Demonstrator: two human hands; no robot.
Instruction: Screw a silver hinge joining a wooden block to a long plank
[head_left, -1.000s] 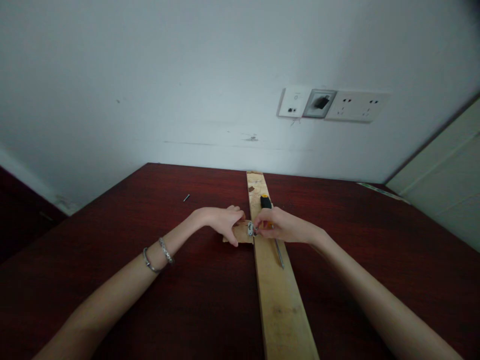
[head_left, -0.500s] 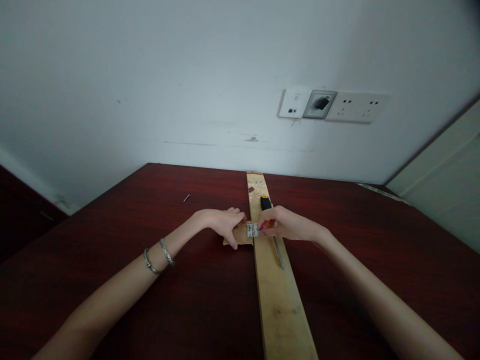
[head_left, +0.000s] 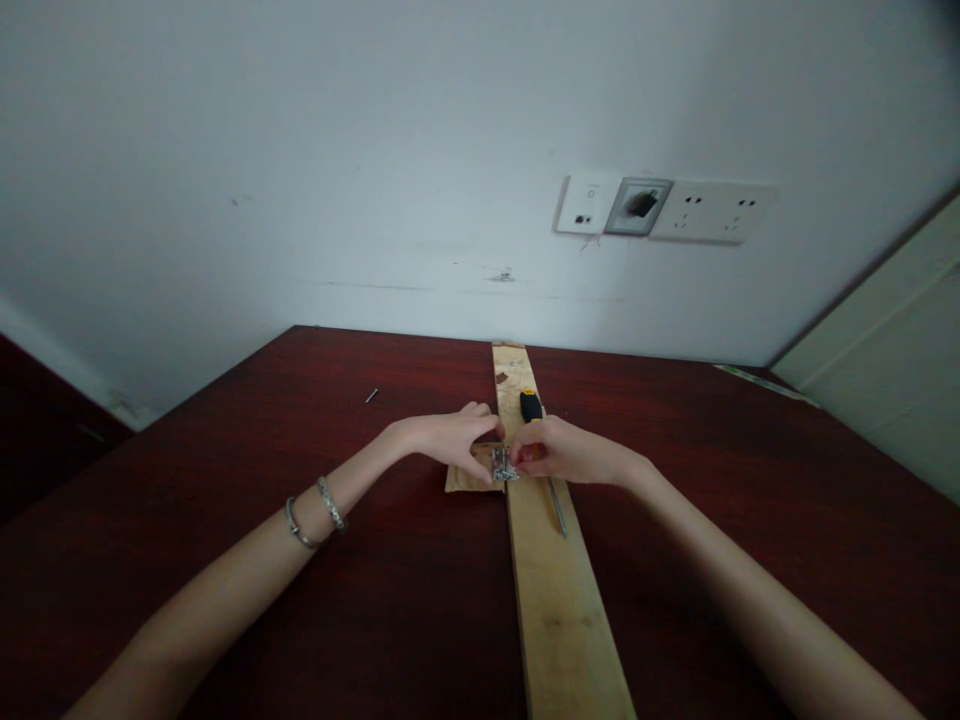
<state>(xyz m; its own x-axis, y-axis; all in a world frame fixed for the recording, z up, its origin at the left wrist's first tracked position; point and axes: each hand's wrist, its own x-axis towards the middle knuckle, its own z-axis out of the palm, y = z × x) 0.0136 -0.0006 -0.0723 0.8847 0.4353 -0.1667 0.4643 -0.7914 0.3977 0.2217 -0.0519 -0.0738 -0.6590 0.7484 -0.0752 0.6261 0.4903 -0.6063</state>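
A small metal hinge [head_left: 501, 463] sits where a short piece of wood [head_left: 469, 479] meets a long pale board [head_left: 562, 600]. It looks tilted, its outline blurred. My left hand [head_left: 450, 438] arches over the short piece, thumb and fingers apart beside the hinge. From the other side, my right hand [head_left: 555, 448] pinches the hinge's right edge between closed fingertips. Something orange-red shows partly under those fingers, mostly hidden. A screwdriver [head_left: 531, 405] with a black and yellow handle lies along the board beneath my right hand, its shaft pointing toward me.
A small metal pin or screw [head_left: 371, 395] lies on the dark red table [head_left: 337, 620], left of the board. Behind stands a white wall with sockets and a switch panel [head_left: 664, 210]. A pale strip [head_left: 765, 383] lies along the table's far right edge.
The hinge has gone from lying flat across the joint to a tilted position. My left hand has shifted slightly right, its thumb and fingers now closer to the hinge.
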